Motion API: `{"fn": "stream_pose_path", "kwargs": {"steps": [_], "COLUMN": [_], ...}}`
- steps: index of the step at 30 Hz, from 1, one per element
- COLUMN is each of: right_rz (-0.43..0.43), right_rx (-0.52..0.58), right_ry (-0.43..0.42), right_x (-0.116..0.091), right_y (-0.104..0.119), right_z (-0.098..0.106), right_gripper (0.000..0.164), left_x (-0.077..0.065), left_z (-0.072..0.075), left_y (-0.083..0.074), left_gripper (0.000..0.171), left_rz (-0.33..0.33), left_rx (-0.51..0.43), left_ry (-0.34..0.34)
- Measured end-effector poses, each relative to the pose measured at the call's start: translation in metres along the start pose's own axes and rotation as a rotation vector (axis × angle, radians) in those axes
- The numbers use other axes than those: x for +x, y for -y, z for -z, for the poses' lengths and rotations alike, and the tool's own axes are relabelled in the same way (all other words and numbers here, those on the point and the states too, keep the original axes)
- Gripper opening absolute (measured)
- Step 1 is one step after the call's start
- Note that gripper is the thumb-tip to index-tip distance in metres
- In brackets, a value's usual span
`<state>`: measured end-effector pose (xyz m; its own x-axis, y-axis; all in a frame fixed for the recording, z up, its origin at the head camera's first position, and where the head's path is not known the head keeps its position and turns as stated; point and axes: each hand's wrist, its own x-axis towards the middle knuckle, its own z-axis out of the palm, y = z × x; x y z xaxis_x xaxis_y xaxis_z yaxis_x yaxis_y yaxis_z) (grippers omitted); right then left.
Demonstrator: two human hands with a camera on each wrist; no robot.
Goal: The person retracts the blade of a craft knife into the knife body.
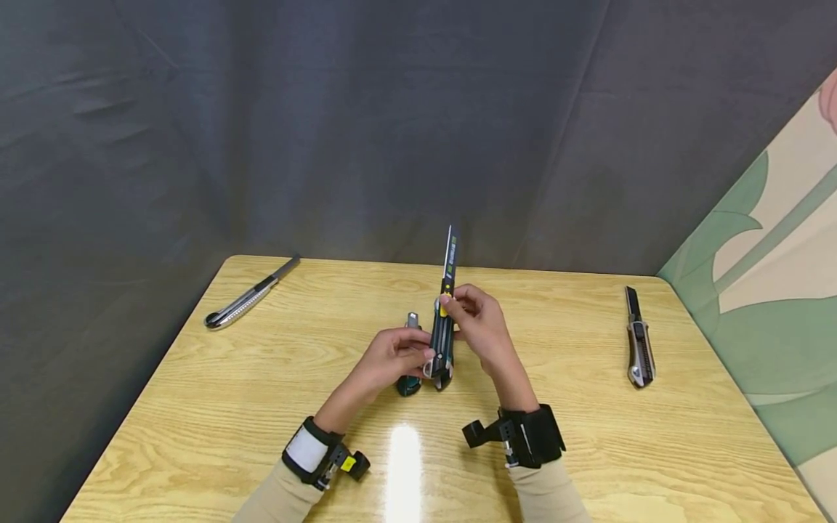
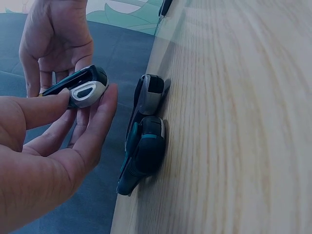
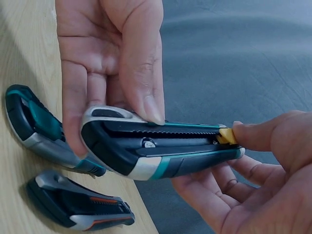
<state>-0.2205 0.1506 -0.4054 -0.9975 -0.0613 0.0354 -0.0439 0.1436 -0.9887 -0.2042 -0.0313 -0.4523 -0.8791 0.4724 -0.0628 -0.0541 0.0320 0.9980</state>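
Note:
Both hands hold a black and teal utility knife [image 1: 441, 334] above the wooden table, its long blade pointing up and away in the head view. My left hand [image 1: 390, 356] pinches the butt end, which has a pale looped cap. My right hand [image 1: 485, 330] grips the front of the handle, thumb at the yellow slider [image 3: 225, 136]. Below the held knife, a teal and black utility knife [image 3: 46, 124] lies on the table beside a dark utility knife with orange trim [image 3: 73, 204]. In the head view, the held knife and left hand partly hide these two.
A silver utility knife [image 1: 243, 303] lies at the table's far left, its blade toward the back edge. A grey and black utility knife [image 1: 640, 352] lies at the right, blade out. A dark curtain [image 1: 418, 131] hangs behind the table [image 1: 261, 428].

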Motion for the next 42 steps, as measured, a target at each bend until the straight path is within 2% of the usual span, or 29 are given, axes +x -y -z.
{"fn": "stream_pose_path", "kwargs": {"steps": [6, 17, 21, 25, 28, 34, 38, 42], "right_rz": [-0.013, -0.016, -0.057, -0.105, -0.118, -0.11, -0.095, -0.089], "right_rx": [0.049, 0.095, 0.106, 0.095, 0.079, 0.046, 0.063, 0.078], "right_ry": [0.004, -0.01, -0.015, 0.03, 0.059, 0.041, 0.004, 0.003], "right_x": [0.0, 0.0, 0.0, 0.0, -0.001, -0.002, -0.003, -0.002], "right_y": [-0.002, -0.002, -0.002, -0.001, -0.001, 0.001, 0.002, 0.002], "right_z": [0.003, 0.005, 0.006, 0.007, 0.007, 0.007, 0.005, 0.001], "right_gripper": [0.024, 0.025, 0.033, 0.045, 0.048, 0.041, 0.036, 0.034], "left_x": [0.002, -0.002, -0.004, -0.005, -0.005, -0.004, -0.004, -0.005], "left_z": [0.0, -0.005, -0.006, -0.006, -0.006, -0.006, -0.007, -0.005], "left_y": [0.0, -0.002, -0.006, -0.01, -0.01, -0.007, -0.006, -0.006], "left_gripper": [0.03, 0.027, 0.025, 0.023, 0.023, 0.025, 0.024, 0.024], "left_rz": [0.012, -0.023, -0.037, -0.055, -0.063, -0.049, -0.048, -0.045], "left_rx": [-0.012, -0.016, 0.028, 0.067, 0.063, 0.049, 0.054, 0.04], "left_ry": [0.029, -0.002, -0.043, -0.099, -0.122, -0.125, -0.124, -0.133]}}
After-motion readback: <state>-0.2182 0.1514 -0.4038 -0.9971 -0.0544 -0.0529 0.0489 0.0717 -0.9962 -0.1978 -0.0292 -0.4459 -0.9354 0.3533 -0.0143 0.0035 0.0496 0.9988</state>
